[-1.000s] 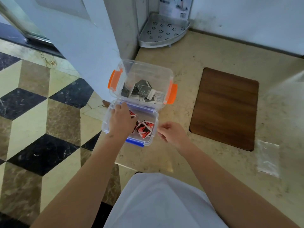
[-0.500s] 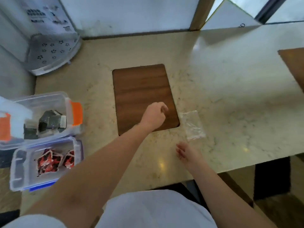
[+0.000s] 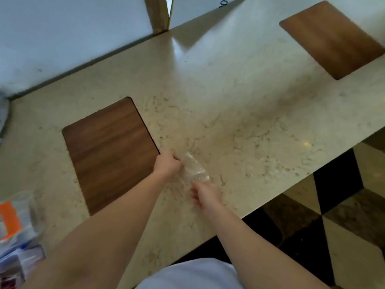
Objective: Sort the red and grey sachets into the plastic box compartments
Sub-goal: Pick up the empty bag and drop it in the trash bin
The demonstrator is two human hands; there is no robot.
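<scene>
Head cam: 2 hands [image 3: 187, 182], 1 clear bag [image 3: 194, 170]

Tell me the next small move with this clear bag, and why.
Probably lift the clear plastic bag off the countertop: the left hand pinches its near-left edge, while the right hand only reaches its lower end.

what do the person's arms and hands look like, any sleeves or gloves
Both arms are bare from the frame edge down to the wrists: no sleeves show. The left hand and right hand wear no gloves, and no rings, watch or bands can be seen, though the picture is slightly blurred. A white garment covers the torso below.
</scene>
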